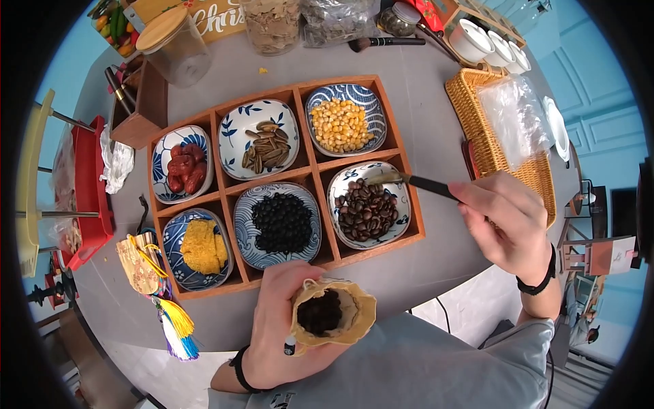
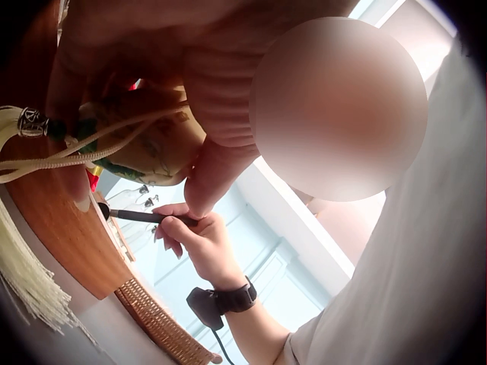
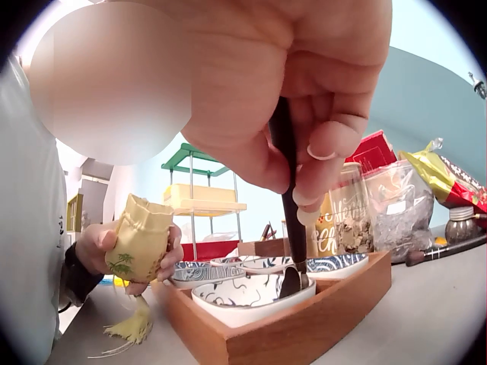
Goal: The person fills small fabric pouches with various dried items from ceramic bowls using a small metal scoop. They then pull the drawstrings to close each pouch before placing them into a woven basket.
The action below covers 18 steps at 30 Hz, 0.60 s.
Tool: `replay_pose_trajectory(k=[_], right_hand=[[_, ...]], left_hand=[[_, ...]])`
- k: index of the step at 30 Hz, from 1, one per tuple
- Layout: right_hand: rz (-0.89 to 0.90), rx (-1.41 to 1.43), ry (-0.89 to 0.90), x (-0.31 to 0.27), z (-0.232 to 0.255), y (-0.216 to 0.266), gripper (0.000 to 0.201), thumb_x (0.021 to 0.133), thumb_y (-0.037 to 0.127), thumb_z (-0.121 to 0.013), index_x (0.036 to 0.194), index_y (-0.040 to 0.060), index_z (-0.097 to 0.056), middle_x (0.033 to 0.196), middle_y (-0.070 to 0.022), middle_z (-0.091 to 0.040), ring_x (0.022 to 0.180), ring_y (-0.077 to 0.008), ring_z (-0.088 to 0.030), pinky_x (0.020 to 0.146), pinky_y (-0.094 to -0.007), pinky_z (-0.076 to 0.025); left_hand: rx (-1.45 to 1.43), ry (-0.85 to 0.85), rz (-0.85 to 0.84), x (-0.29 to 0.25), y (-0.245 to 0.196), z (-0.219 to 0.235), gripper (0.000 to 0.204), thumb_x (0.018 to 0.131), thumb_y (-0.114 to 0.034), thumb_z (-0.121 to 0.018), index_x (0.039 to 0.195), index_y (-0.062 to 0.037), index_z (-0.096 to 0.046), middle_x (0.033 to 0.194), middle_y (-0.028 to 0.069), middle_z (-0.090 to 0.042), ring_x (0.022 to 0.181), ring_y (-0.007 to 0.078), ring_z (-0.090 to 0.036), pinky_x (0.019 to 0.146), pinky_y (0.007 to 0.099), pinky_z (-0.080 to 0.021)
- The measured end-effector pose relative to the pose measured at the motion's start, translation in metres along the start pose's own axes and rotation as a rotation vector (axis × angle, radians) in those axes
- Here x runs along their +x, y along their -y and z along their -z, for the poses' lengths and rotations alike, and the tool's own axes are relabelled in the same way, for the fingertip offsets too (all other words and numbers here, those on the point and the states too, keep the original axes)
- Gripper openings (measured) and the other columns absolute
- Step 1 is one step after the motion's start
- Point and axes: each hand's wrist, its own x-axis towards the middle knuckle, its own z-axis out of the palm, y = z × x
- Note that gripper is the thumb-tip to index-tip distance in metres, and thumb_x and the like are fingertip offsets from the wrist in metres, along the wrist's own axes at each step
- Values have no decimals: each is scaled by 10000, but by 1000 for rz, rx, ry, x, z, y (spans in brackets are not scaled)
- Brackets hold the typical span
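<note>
My left hand (image 1: 269, 337) grips a pale yellow cloth pouch (image 1: 366, 315), its mouth facing up and dark pieces visible inside. A green plant print (image 3: 124, 266) and a pale tassel (image 3: 135, 325) show on the pouch in the right wrist view. Between thumb and fingers, my right hand (image 1: 504, 221) pinches the black handle of a spoon (image 1: 432, 185). The spoon's tip reaches into a patterned bowl (image 3: 217, 293) of dark brown coffee beans (image 1: 368, 213). This bowl occupies the near right compartment of a wooden divided tray (image 1: 417, 235).
Other compartments hold bowls of black beans (image 1: 283, 221), yellow powder (image 1: 203, 247), red dates (image 1: 185, 169), striped seeds (image 1: 268, 146) and corn kernels (image 1: 338, 126). A wicker basket (image 1: 470, 102) stands right, a wooden box (image 1: 139, 105) left. Tasselled pouches (image 1: 139, 262) lie by the tray's left edge.
</note>
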Motion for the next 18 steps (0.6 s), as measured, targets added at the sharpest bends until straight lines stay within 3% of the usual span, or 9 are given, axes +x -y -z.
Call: replay_pose_trajectory(k=[3,6,7,11,16,18], right_hand=[[-134,80,61,-5,-1,3,178,843,-45,-696,1017,-26,-726,811,-120,-690,643,-233,-651,587,-328,-503],[-366,267,46,-12,-11,2,155,866,-33,-667,1010,-19,-723,761,-90,-680,613,-149,-640,576,-281,-489],[-480,394,60,-13,-13,2,126,897,-26,-645,1000,-21,-717,746,-49,-679,636,-74,-621,573,-242,-475],[-740,706,49,-17,-30,-7,96,937,-27,-632,1004,-39,-699,759,-3,-666,659,-51,-604,581,-225,-477],[-853,858,51,-16,-34,-10,111,963,-9,-626,1042,-38,-699,813,-15,-681,680,-50,-627,583,-212,-498],[-883,874,60,-16,-33,-13,116,965,-2,-627,1048,-32,-702,823,-17,-686,688,-49,-636,580,-206,-502]], left_hand=[[25,-11,-15,-2,-1,1,933,549,-216,-1033,1269,-74,-458,1154,119,-529,1040,251,-562,894,357,-484],[29,-43,-1,-5,-4,0,930,557,-236,-1033,1270,-72,-458,1152,120,-529,1042,250,-560,890,353,-486],[24,-50,9,-6,-4,0,927,561,-242,-1032,1270,-71,-458,1152,121,-529,1042,250,-559,889,352,-487],[86,-58,18,-7,-6,2,916,580,-255,-1026,1272,-68,-456,1172,124,-518,1032,241,-562,884,344,-490],[82,-80,55,-8,-2,3,925,596,-265,-1022,1288,-64,-444,1190,120,-508,1032,225,-566,877,336,-494],[39,-100,66,-5,-5,4,887,582,-186,-1019,1265,-40,-471,1170,133,-509,1016,260,-578,860,344,-513]])
